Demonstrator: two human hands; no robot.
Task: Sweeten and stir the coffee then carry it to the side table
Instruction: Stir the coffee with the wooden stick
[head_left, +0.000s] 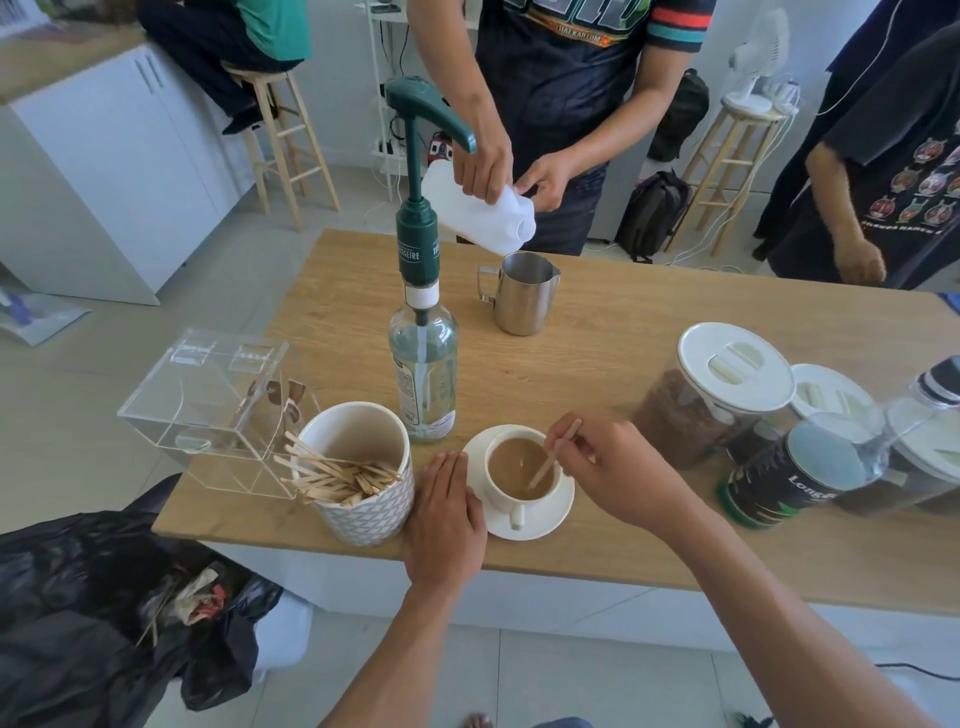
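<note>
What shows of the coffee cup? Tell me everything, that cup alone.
The coffee cup is white, ceramic by its look, round, and stands upright on a matching saucer near the front edge of the wooden table. Its handle points toward the wearer. It holds light brown, milky coffee. A wooden stir stick leans in the coffee, pinched by the right hand. The left hand lies flat beside it at the saucer's left rim, not on the cup.

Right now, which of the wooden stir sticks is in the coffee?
The single stick pinched by the right hand, its tip dipped into the cup. All the other sticks lie bundled in the patterned pot to the left.
</note>
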